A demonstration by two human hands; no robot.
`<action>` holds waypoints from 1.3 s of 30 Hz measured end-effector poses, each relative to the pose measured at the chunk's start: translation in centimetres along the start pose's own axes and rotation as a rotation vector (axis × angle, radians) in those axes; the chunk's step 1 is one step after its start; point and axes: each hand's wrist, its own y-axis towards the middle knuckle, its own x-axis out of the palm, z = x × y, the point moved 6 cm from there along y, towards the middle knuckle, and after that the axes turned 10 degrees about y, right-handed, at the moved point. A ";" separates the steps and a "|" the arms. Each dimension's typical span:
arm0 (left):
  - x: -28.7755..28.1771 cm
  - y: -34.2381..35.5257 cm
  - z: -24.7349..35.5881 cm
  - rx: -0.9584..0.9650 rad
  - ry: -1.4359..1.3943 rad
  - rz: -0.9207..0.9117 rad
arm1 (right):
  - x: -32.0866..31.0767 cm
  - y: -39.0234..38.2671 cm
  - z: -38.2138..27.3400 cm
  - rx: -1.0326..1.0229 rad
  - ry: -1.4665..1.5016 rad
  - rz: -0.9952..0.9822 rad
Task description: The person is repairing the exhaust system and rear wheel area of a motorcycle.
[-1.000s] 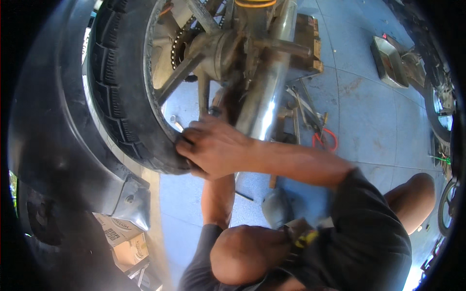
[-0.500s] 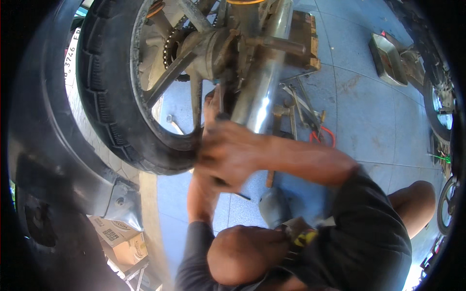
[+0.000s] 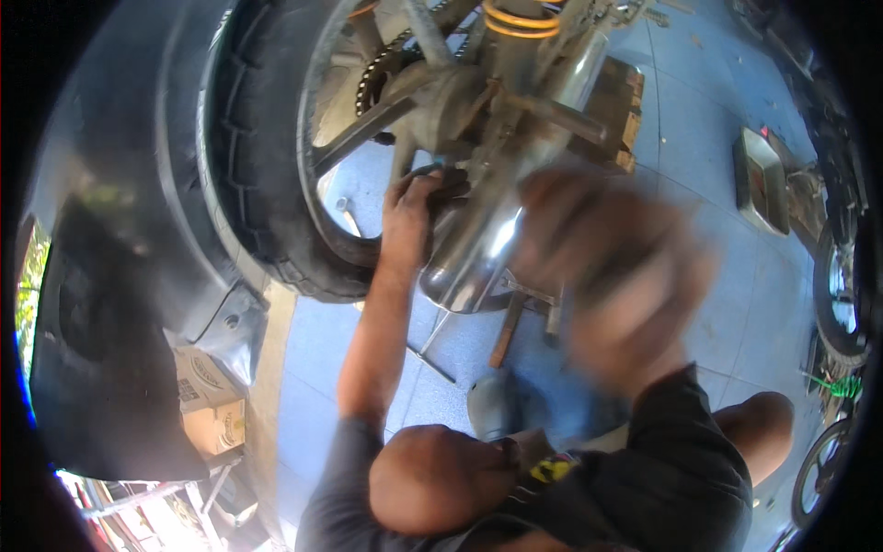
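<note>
My left hand (image 3: 409, 207) reaches up beside the wheel hub (image 3: 441, 115) of a motorcycle. Its fingers are curled round something dark just under the hub, too shaded to make out. A small blue bit shows at its fingertips. My right hand (image 3: 625, 267) is raised to the right of the shiny silver exhaust pipe (image 3: 483, 244), badly smeared by motion. Whether it holds anything is not visible. The black tyre (image 3: 253, 156) stands left of my left hand, with the chain sprocket (image 3: 372, 87) and an orange spring (image 3: 521, 23) beyond.
On the blue tiled floor lie a hammer (image 3: 506, 331), a T-handled rod (image 3: 432, 359) and a spanner (image 3: 348, 216). A metal tray (image 3: 762, 179) sits at the right, near another motorcycle's wheel (image 3: 839, 290). Cardboard boxes (image 3: 210, 405) stand lower left, under dark bodywork (image 3: 110, 304).
My right hand has moved away from my left forearm, to the right and past the exhaust pipe. My left hand stays at the hub. The whole view has shifted somewhat.
</note>
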 end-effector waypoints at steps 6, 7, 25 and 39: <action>2.1 -2.1 5.7 0.459 0.637 0.268 | -4.3 8.1 4.9 0.120 -0.055 0.408; 1.9 -1.8 5.7 0.515 0.651 0.289 | -4.4 8.4 8.0 0.367 0.113 0.580; 1.9 -1.8 6.2 0.744 0.737 0.294 | -3.3 10.0 14.9 0.544 -0.445 0.386; 1.4 -1.3 3.5 0.576 0.602 0.161 | -5.0 12.2 14.5 0.595 -0.382 0.484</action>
